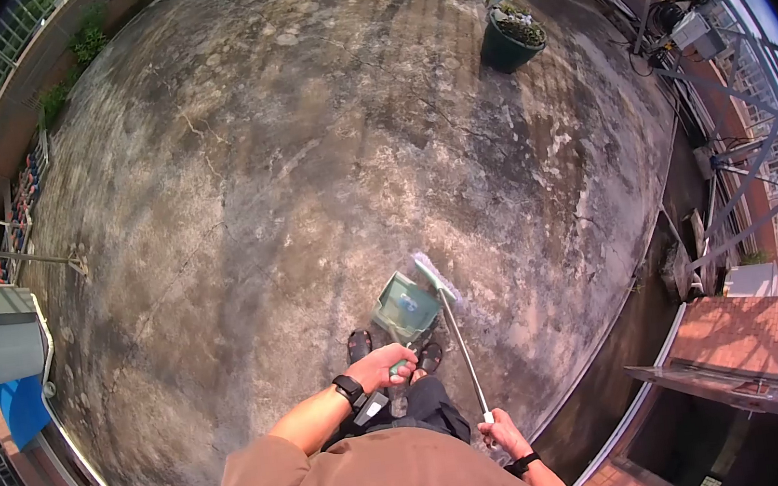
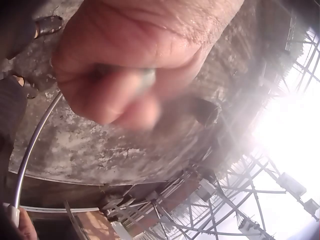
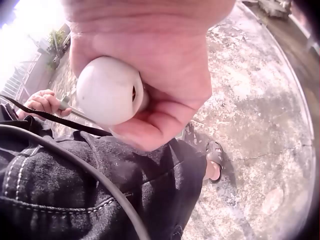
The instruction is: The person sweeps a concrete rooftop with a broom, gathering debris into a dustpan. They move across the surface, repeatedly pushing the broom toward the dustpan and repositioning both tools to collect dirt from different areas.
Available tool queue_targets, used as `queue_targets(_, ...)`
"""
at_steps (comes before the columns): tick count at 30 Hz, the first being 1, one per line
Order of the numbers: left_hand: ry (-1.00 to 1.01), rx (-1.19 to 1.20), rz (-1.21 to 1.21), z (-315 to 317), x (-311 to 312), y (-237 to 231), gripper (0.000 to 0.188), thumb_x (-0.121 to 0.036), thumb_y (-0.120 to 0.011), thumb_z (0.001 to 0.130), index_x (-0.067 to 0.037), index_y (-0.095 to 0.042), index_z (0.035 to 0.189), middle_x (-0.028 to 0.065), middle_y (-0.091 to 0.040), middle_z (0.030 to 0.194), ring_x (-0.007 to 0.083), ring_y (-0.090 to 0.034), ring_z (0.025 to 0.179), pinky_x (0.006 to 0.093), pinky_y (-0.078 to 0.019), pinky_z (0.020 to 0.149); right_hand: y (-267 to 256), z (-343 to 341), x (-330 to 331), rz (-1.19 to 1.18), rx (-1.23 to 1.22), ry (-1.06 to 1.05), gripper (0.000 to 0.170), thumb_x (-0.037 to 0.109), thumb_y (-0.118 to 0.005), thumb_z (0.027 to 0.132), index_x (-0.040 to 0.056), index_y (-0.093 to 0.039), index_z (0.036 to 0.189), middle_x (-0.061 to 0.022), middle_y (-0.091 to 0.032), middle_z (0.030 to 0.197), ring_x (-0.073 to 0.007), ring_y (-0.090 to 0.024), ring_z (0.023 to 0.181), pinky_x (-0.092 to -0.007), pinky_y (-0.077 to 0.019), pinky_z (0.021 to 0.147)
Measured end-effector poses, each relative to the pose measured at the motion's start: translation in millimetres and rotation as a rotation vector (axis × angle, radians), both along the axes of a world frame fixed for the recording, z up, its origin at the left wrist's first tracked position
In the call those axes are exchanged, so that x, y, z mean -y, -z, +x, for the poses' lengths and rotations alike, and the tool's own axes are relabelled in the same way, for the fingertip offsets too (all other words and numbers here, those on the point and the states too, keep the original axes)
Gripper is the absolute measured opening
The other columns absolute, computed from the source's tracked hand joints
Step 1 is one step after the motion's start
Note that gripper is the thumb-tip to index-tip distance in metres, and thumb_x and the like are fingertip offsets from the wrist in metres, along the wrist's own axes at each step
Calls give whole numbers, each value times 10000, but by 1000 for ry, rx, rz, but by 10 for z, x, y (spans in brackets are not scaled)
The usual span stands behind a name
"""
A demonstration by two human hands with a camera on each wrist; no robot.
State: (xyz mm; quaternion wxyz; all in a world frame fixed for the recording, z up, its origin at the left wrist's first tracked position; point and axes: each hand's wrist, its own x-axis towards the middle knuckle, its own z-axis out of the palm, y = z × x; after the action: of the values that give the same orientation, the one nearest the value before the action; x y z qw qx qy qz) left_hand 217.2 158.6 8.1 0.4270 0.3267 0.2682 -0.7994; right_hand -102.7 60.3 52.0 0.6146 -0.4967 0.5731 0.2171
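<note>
The left hand (image 1: 391,366) is curled round the green handle (image 1: 398,367) of a dustpan (image 1: 405,305), which is by the sandals (image 1: 359,346) at the concrete floor (image 1: 304,185). The right hand (image 1: 504,431) grips the upper end of a broom (image 1: 462,346), its bristles at the floor just beside the dustpan. Well apart from both, a green pot (image 1: 510,42) holds plants.

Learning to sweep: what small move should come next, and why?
Perhaps draw the broom slightly toward the dustpan: the broom head is close beside it, the left hand grips the dustpan's handle, and the right hand the broom's.
</note>
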Motion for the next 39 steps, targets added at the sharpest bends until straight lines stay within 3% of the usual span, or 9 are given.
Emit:
queue_targets(10, -149, 170, 61, 116, -245, -362, 127, -73, -500, 793, -80, -417, 697, -36, -385, 589, 21, -331, 426, 152, -263, 344, 1263, 1237, 2026, -363, 206, -184, 192, 107, -555, 701, -2, -411, 767, -67, -489, 559, -159, -509, 443, -285, -415, 410)
queue_targets(18, -179, 250, 172, 156, 1, -293, 69, -88, -534, 781, -69, -473, 757, -53, -399, 582, 15, -333, 422, 154, -254, 343, 2496, 1460, 2185, -282, 82, -549, 155, 46, -492, 690, -59, -429, 785, -178, -543, 680, -259, -571, 575, -372, -462, 508)
queue_targets(19, -193, 310, 227, 158, 36, -242, 67, -90, -541, 777, -68, -479, 765, -59, -400, 575, 10, -333, 420, 153, -254, 344, 2256, 1425, 1956, -258, -60, -621, 257, 147, -515, 734, -62, -475, 879, -223, -594, 800, -334, -598, 833, -406, -482, 676)
queue_targets(20, -188, 246, 180, 214, 39, -152, 65, -87, -547, 767, -72, -484, 765, -68, -401, 565, 6, -342, 419, 151, -262, 345, 1921, 1305, 1789, -246, -67, -698, 302, 147, -520, 735, -91, -434, 899, -228, -592, 787, -354, -601, 813, -395, -492, 666)
queue_targets(21, -147, 324, 246, 272, 154, -327, 68, -67, -544, 760, -70, -478, 744, -58, -413, 571, 13, -353, 419, 148, -271, 344, 2415, 880, 1617, -272, 49, -933, 346, 117, -521, 731, -96, -369, 956, -226, -592, 777, -339, -618, 742, -388, -503, 601)
queue_targets(24, -244, 306, 212, 363, 174, -294, 71, -53, -547, 751, -64, -480, 732, -45, -424, 570, 21, -364, 416, 149, -278, 336, 1285, 629, 1302, 44, -118, -907, 347, 77, -510, 719, -109, -346, 961, -189, -587, 715, -264, -626, 618, -362, -492, 506)
queue_targets(26, -247, 247, 187, 420, 119, -79, 76, -41, -547, 747, -58, -476, 725, -28, -437, 582, 29, -365, 407, 154, -272, 323, 1337, 188, 1187, 84, -44, -1036, 357, 107, -492, 715, -129, -356, 946, -217, -581, 723, -280, -623, 634, -361, -498, 540)
queue_targets(32, -303, 233, 154, 490, -175, 46, 127, -37, -526, 748, -68, -425, 679, -5, -441, 591, 40, -353, 394, 172, -254, 298, 797, -42, 1083, 50, 120, -588, 265, 95, -570, 669, -14, -425, 862, -70, -502, 601, -168, -536, 470, -287, -409, 405)
queue_targets(39, -242, 103, 41, 817, -1276, -130, 113, -89, -538, 781, -37, -462, 846, -13, -448, 603, 35, -359, 391, 185, -280, 314, 388, 747, 699, 12, 63, -278, 210, 65, -593, 661, 10, -413, 755, -62, -482, 606, -159, -518, 482, -283, -413, 420)
